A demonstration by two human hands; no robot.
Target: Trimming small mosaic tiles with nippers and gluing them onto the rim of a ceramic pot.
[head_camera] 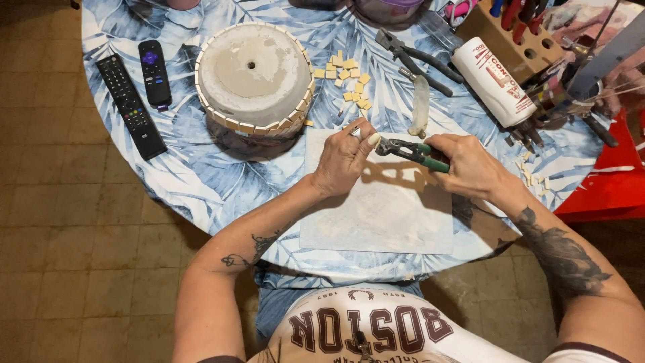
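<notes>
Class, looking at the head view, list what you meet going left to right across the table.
Long black remote → short black remote → upturned pot → loose tile pieces → left hand → green-handled nippers → right hand → white tube.

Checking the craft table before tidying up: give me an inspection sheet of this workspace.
Surface: round table under a blue leaf-print cloth, pale sheet in front.
Job's things: green-handled nippers; upturned pot rimmed with tiles; loose cream tiles.
Clutter: two remotes, pliers, white tube, wooden tool block.
Hands: left hand pinches at the nipper head; right hand grips the handles.
Cables: nothing seen.
Surroundings: tiled floor.
</notes>
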